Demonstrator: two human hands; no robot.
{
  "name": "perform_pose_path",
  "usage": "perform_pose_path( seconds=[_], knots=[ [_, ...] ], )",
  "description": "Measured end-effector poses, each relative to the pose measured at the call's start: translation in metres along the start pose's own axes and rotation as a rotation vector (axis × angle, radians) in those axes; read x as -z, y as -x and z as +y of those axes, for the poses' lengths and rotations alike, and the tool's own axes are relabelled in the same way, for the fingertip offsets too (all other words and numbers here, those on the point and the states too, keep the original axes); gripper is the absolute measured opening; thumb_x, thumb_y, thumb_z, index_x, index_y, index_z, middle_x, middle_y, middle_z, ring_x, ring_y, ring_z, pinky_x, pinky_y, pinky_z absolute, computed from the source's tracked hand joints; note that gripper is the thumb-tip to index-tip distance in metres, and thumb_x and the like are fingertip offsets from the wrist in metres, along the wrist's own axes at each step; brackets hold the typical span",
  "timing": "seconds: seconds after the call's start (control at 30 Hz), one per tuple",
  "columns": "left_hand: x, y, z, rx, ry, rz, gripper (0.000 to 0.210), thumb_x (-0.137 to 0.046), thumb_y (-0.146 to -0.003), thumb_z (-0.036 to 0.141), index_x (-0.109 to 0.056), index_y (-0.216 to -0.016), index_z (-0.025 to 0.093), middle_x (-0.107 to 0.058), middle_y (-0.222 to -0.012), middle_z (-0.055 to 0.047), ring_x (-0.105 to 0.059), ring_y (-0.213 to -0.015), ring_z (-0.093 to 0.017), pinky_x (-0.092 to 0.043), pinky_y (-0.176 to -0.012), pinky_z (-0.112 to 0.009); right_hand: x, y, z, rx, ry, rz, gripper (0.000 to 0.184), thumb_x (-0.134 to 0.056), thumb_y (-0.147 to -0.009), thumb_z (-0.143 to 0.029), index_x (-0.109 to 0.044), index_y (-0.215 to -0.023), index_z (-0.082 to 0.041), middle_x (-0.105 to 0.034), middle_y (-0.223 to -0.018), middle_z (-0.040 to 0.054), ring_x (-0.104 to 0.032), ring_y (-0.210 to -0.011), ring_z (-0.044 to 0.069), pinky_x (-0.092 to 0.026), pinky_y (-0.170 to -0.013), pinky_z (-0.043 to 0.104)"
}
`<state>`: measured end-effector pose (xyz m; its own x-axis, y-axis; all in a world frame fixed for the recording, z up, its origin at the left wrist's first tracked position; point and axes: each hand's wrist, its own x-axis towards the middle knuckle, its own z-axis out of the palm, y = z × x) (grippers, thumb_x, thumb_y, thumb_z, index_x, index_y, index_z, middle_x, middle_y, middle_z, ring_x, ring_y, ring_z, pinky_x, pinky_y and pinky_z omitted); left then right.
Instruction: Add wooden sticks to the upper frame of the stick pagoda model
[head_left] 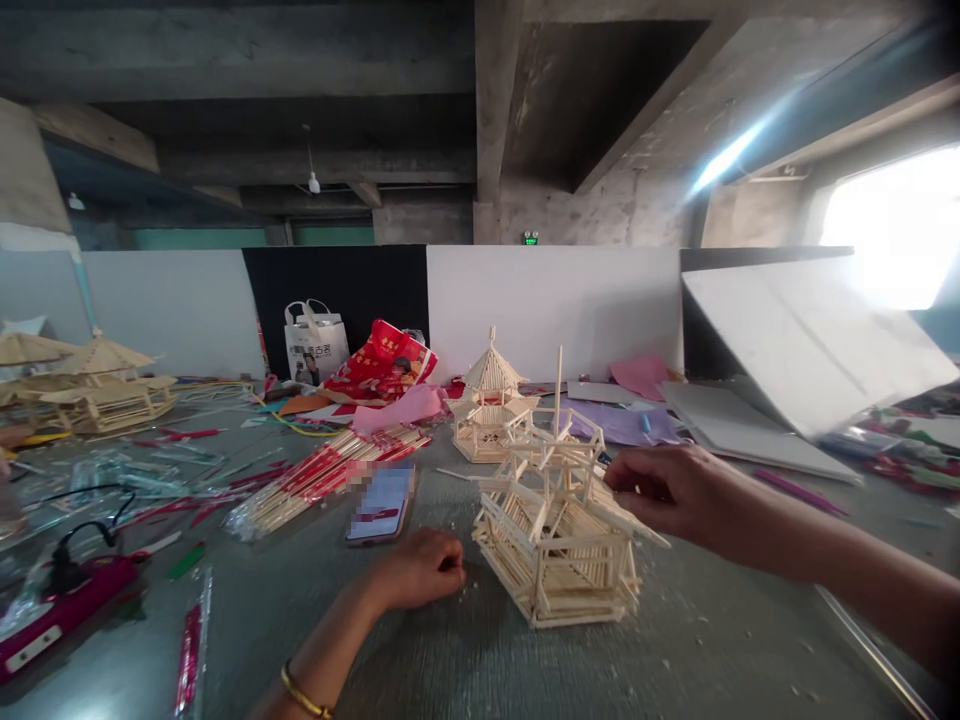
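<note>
A half-built pavilion model (559,560) made of thin wooden sticks stands on the grey table in front of me. It has a railed base, several posts, an open upper frame and one tall upright stick (559,390). My right hand (664,490) is at the upper right of this model, its fingers closed on the edge of the frame; the fingertips are partly hidden. Left of the base, my left hand (424,570) rests on the table with curled fingers, apart from the model, and nothing shows in it. Behind stands a second stick pavilion (491,400) with a pointed roof.
A phone (381,505) and bundles of wooden sticks (322,485) lie left of the models. Further left are a pink power strip (71,610), plastic wrappers and more stick pavilions (97,385). White boards (817,340) lean at the right; a red bag (382,365) lies behind.
</note>
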<state>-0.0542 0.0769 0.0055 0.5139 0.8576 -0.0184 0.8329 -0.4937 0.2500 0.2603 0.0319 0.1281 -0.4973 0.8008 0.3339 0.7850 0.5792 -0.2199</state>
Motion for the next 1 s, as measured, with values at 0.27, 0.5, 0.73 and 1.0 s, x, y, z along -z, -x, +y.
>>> perform_pose_path(
  seconds=[0.27, 0.5, 0.73, 1.0],
  knots=[
    [-0.002, 0.002, 0.001, 0.005, -0.005, 0.039, 0.016, -0.046, -0.077, 0.025, -0.06, -0.071, 0.021, -0.06, -0.069, 0.003, -0.049, -0.066, -0.012, -0.032, -0.061, -0.023, -0.007, 0.002, -0.006, 0.074, 0.075, 0.01, 0.008, -0.05, -0.077, -0.016, -0.054, -0.071, -0.021, -0.049, -0.061, -0.0064, -0.04, -0.054, 0.006, -0.03, -0.051, 0.022],
    [0.001, 0.003, 0.003, -0.002, 0.0, 0.043, 0.018, -0.045, -0.077, 0.026, -0.061, -0.07, 0.02, -0.061, -0.07, 0.002, -0.05, -0.066, -0.012, -0.033, -0.061, -0.023, -0.013, 0.002, -0.008, 0.08, 0.129, -0.028, 0.008, -0.048, -0.077, -0.016, -0.051, -0.072, -0.021, -0.051, -0.062, -0.0075, -0.043, -0.054, 0.006, -0.031, -0.052, 0.022],
    [0.001, 0.003, 0.004, -0.001, 0.01, 0.046, 0.017, -0.046, -0.076, 0.024, -0.061, -0.07, 0.02, -0.061, -0.069, 0.002, -0.05, -0.066, -0.012, -0.033, -0.06, -0.023, -0.012, -0.002, -0.01, 0.108, 0.161, -0.024, 0.011, -0.048, -0.078, -0.015, -0.047, -0.068, -0.02, -0.05, -0.062, -0.0069, -0.041, -0.054, 0.006, -0.029, -0.052, 0.022],
    [-0.001, 0.002, 0.001, -0.02, 0.023, 0.055, 0.017, -0.046, -0.076, 0.023, -0.061, -0.069, 0.02, -0.059, -0.065, 0.003, -0.048, -0.061, -0.011, -0.031, -0.056, -0.022, -0.006, -0.008, -0.009, 0.124, 0.2, -0.017, 0.01, -0.046, -0.081, -0.018, -0.053, -0.073, -0.02, -0.054, -0.065, -0.0045, -0.044, -0.056, 0.008, -0.029, -0.054, 0.025]
  ],
)
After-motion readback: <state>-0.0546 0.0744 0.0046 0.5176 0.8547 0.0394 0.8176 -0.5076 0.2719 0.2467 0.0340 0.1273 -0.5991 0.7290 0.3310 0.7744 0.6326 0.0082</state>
